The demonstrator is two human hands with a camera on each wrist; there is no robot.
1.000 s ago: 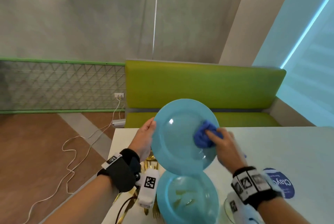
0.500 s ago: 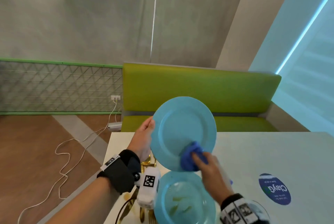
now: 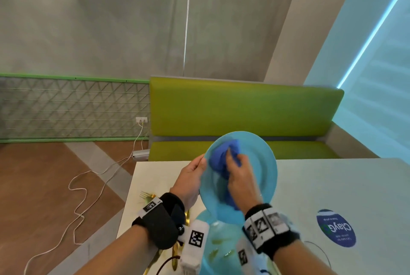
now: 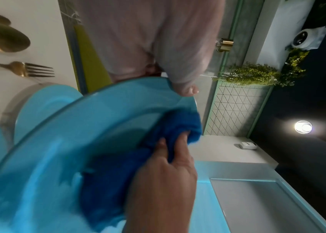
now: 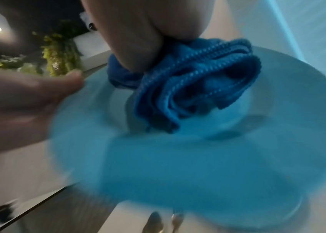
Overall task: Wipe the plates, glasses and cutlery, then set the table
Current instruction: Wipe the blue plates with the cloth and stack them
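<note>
I hold a light blue plate (image 3: pixel 264 168) tilted above the white table (image 3: pixel 332 186). My left hand (image 3: pixel 192 177) grips its left rim, thumb on the front edge (image 4: pixel 186 88). My right hand (image 3: pixel 240 177) grips a bunched dark blue cloth (image 3: pixel 221 157) and presses it on the plate's upper left face; the same cloth (image 5: pixel 194 88) fills the right wrist view over the blurred plate (image 5: pixel 178 157). A second blue plate (image 3: pixel 219 246) with yellowish smears lies on the table below. Gold cutlery, a fork (image 4: pixel 28 70) and spoons (image 4: pixel 4 37), lies left of it.
A green bench (image 3: pixel 241 115) stands behind the table. A blue round sticker (image 3: pixel 336 228) marks the table at the right, with the rim of a clear glass (image 3: pixel 319 250) beside my right wrist. A white cable (image 3: pixel 84 188) trails over the wooden floor at the left.
My right hand has carried the cloth from the plate's lower edge up to its upper left part. The plate has tilted and shifted right, still in my left hand.
</note>
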